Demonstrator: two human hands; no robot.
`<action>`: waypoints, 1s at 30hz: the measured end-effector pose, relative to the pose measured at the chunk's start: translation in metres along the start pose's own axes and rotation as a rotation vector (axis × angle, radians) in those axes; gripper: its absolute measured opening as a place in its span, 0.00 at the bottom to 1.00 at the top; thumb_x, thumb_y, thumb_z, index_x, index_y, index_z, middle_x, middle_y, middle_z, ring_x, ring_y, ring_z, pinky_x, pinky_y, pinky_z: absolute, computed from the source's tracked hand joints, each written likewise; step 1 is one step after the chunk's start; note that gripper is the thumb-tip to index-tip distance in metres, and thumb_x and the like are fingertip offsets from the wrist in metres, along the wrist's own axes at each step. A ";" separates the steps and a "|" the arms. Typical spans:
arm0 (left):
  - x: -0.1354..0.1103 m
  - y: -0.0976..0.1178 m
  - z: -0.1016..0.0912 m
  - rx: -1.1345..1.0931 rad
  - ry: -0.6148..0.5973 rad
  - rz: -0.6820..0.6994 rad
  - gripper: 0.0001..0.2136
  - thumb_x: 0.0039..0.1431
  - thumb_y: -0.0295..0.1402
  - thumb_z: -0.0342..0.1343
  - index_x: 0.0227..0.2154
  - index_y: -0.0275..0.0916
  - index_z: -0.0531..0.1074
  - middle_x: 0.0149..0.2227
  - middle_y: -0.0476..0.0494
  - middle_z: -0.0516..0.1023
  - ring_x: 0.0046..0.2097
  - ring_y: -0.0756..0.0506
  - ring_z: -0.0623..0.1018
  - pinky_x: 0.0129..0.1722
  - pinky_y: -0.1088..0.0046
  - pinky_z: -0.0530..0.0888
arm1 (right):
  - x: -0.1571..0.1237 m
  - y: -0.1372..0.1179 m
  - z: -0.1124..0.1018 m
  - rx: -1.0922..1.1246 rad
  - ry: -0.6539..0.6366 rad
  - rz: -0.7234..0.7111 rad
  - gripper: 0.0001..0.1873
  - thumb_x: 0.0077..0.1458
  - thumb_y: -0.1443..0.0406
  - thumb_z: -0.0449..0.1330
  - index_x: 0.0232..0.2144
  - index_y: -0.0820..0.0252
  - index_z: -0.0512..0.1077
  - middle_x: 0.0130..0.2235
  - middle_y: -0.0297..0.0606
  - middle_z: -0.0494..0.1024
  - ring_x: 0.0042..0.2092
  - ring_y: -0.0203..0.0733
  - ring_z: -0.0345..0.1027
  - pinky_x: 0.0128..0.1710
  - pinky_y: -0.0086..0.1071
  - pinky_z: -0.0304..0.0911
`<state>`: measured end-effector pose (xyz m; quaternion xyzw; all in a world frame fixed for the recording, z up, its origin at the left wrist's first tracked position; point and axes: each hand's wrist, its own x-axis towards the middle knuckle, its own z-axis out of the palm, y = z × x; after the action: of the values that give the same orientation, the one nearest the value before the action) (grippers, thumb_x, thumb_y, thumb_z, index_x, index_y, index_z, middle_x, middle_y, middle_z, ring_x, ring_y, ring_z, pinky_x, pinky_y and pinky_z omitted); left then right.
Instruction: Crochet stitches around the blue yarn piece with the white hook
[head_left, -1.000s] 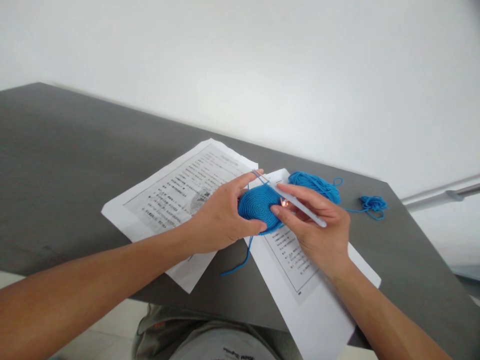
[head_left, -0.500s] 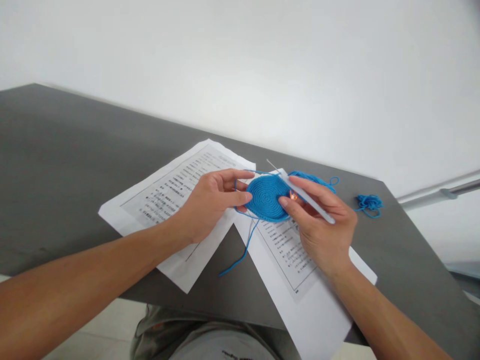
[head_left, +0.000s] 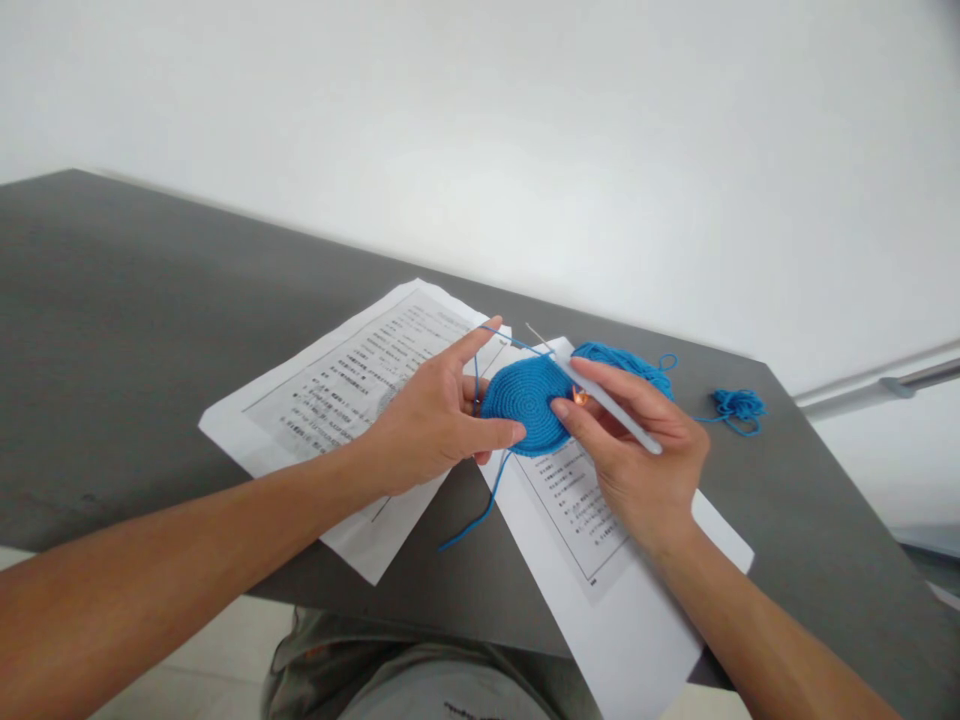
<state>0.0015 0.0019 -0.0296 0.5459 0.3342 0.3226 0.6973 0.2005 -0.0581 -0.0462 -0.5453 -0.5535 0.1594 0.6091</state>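
Note:
A round blue crocheted disc is held above the papers between both hands. My left hand pinches its left edge with thumb and fingers, the index finger raised with a blue yarn strand running over it. My right hand grips a white-handled crochet hook, its metal tip pointing up and left past the disc's top edge. A loose yarn tail hangs down from the disc.
Two printed paper sheets lie on the dark grey table. A pile of blue yarn lies behind my right hand, and a small yarn bundle lies further right. The table's near edge is close to my lap.
My left hand has closed back onto the disc's left edge and its index finger has lifted the strand. The disc has tilted and dropped slightly toward me.

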 end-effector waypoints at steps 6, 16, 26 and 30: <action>0.003 -0.003 0.000 0.051 -0.003 0.025 0.62 0.48 0.22 0.73 0.81 0.41 0.40 0.26 0.56 0.79 0.22 0.50 0.75 0.21 0.78 0.71 | 0.001 0.002 -0.001 -0.022 -0.012 0.007 0.15 0.53 0.64 0.78 0.44 0.43 0.87 0.46 0.32 0.89 0.44 0.44 0.85 0.45 0.38 0.85; 0.005 -0.004 -0.003 0.020 0.058 0.071 0.48 0.49 0.27 0.73 0.74 0.35 0.60 0.34 0.46 0.86 0.34 0.43 0.84 0.38 0.65 0.79 | 0.003 0.004 -0.002 0.010 -0.036 0.052 0.15 0.51 0.63 0.78 0.43 0.44 0.88 0.44 0.33 0.89 0.40 0.44 0.85 0.40 0.38 0.85; 0.010 -0.003 -0.003 -0.113 0.119 0.108 0.17 0.49 0.29 0.73 0.44 0.33 0.84 0.27 0.50 0.81 0.26 0.50 0.77 0.30 0.73 0.74 | 0.005 0.023 -0.003 0.225 -0.010 0.174 0.18 0.48 0.62 0.80 0.44 0.45 0.87 0.40 0.34 0.89 0.37 0.41 0.82 0.38 0.36 0.81; 0.010 -0.004 -0.005 -0.145 0.123 0.143 0.11 0.54 0.30 0.71 0.41 0.34 0.85 0.26 0.49 0.80 0.25 0.51 0.76 0.28 0.73 0.74 | 0.006 0.025 -0.004 0.237 -0.022 0.173 0.18 0.49 0.63 0.80 0.44 0.44 0.87 0.40 0.32 0.89 0.38 0.39 0.82 0.39 0.33 0.80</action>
<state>0.0037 0.0118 -0.0350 0.4957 0.3122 0.4277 0.6884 0.2162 -0.0464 -0.0635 -0.5133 -0.4885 0.2814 0.6470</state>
